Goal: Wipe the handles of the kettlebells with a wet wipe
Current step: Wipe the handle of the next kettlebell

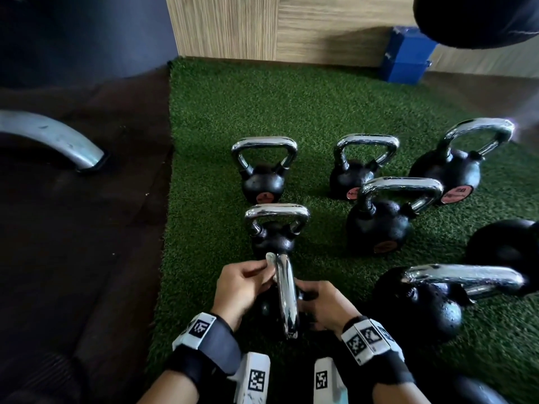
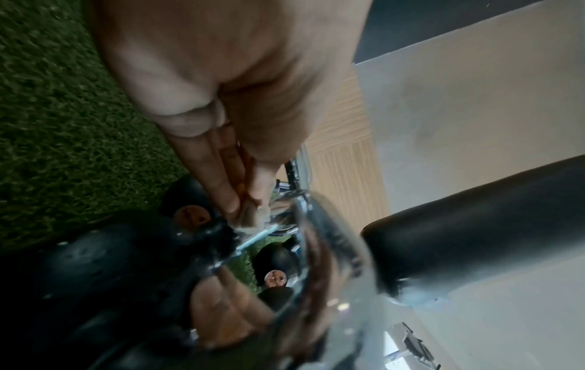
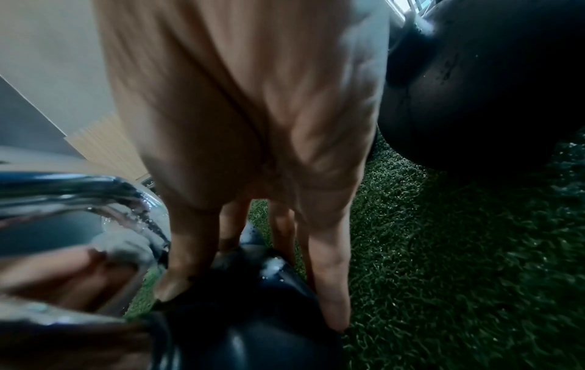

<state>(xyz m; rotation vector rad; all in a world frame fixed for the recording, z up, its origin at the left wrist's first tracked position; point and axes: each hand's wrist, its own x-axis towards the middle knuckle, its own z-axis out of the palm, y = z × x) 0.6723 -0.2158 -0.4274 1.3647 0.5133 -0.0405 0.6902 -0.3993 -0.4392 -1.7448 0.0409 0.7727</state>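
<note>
The nearest black kettlebell (image 1: 271,307) stands on green turf between my hands, its chrome handle (image 1: 286,295) running toward me. My left hand (image 1: 269,272) pinches a small white wet wipe (image 1: 270,258) against the left side of that handle near its far end. The left wrist view shows the fingertips (image 2: 236,207) squeezing the wipe (image 2: 250,217) onto the chrome handle (image 2: 319,252). My right hand (image 1: 306,298) grips the kettlebell's body on the right of the handle. In the right wrist view, thumb and fingers (image 3: 332,288) straddle the black ball (image 3: 253,320).
Several more chrome-handled kettlebells stand on the turf (image 1: 221,106): one just ahead (image 1: 275,228), others further back (image 1: 264,170) and to the right (image 1: 385,217), (image 1: 431,298). A blue box (image 1: 405,56) sits by the wooden wall. A grey metal foot (image 1: 52,138) lies on the dark floor at left.
</note>
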